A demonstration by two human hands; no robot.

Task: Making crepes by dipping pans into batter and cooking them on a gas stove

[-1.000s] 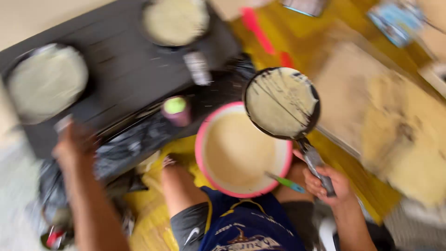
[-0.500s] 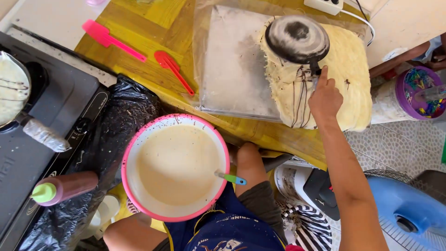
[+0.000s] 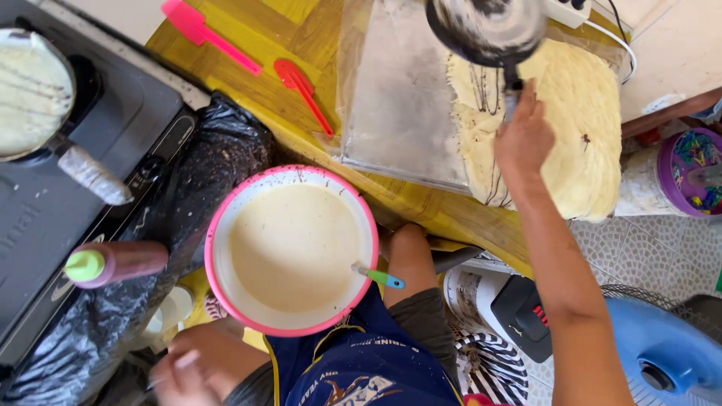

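Note:
My right hand (image 3: 523,139) grips the handle of a small dark frying pan (image 3: 485,28), lifted and blurred over a stack of pale crepes (image 3: 579,113) streaked with chocolate lines. The crepes lie on a clear plastic sheet (image 3: 398,105) on the yellow wooden table (image 3: 301,37). My left hand (image 3: 188,368) is low at the bottom left, blurred, beside my knee; I cannot tell whether it holds anything. A pink-rimmed bowl of pale batter (image 3: 293,248) with a green-and-blue-handled utensil (image 3: 380,277) sits between my legs.
A black stove (image 3: 113,135) at left carries another pan with a crepe (image 3: 30,90). A brown squeeze bottle with a green cap (image 3: 113,263) lies on black plastic (image 3: 218,158). Pink (image 3: 207,34) and red (image 3: 301,90) spatulas lie on the table. A blue fan (image 3: 662,353) and purple tub (image 3: 688,169) are at right.
The pan, resting upside down on the crepe stack half a second ago, is now lifted away upward by my right hand. My left hand has dropped from the stove to the bottom left.

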